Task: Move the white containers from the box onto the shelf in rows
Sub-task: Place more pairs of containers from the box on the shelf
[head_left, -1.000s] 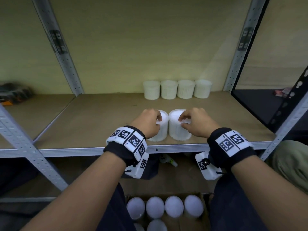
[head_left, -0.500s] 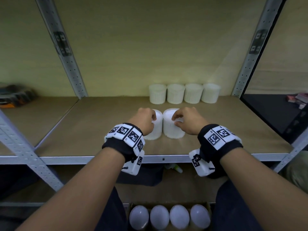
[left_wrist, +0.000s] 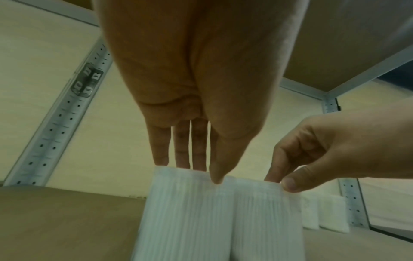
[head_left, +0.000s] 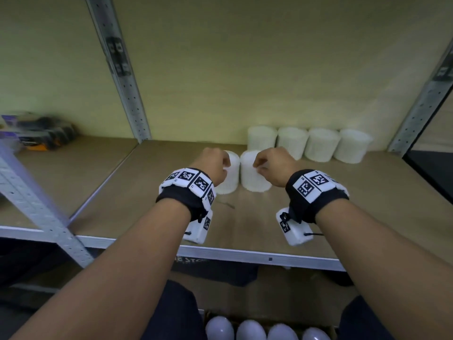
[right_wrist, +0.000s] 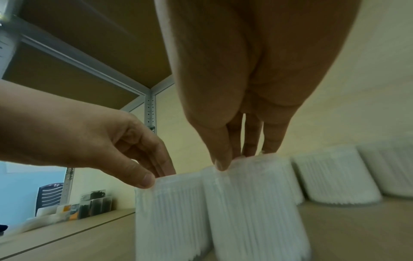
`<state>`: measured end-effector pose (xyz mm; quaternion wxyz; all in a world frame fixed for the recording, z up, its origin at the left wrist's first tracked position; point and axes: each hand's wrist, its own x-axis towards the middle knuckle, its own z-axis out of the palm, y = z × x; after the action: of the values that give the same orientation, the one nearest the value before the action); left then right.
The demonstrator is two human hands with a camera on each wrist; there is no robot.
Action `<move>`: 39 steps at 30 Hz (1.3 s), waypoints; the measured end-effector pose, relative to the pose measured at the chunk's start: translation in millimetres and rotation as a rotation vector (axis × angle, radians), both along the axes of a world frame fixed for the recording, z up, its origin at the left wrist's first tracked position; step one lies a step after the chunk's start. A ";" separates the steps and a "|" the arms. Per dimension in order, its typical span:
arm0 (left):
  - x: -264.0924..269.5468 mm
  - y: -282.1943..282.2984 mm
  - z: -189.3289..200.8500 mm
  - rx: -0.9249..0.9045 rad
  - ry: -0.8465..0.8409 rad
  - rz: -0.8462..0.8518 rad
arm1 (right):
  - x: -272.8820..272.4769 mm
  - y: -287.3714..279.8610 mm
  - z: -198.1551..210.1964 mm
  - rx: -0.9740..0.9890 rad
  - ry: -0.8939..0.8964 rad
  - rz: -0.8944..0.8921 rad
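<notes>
Each hand pinches the top rim of one white tub: left hand on the left tub, right hand on the right tub. Both stand side by side on the shelf, just before the back row. A hard push could bump that row (they look light) and tip tubs.

I see a pale yellow-green wall behind grey perforated steel uprights. Another brown board hangs overhead. Past the left upright a neighbouring bay carries dark, blurred packages.
</notes>
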<state>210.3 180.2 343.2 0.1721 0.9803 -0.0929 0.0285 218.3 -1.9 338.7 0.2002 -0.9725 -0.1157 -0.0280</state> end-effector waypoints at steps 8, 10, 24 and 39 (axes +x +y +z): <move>38.4 24.6 -3.8 -0.047 0.007 0.032 | 43.6 21.2 -3.8 -0.003 0.001 0.071; 48.5 29.1 -4.8 -0.054 -0.006 0.025 | 53.9 26.3 -4.7 -0.014 -0.008 0.078; 114.1 50.8 -8.3 0.006 -0.105 -0.013 | 116.6 49.7 -12.8 0.054 -0.081 0.104; 153.1 50.3 -17.3 -0.063 -0.162 0.023 | 146.9 56.8 -15.6 0.010 -0.087 0.088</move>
<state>363.4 230.5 325.8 0.1945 0.9698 -0.0943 0.1127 365.2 54.9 323.1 0.2010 -0.9633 -0.1668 -0.0621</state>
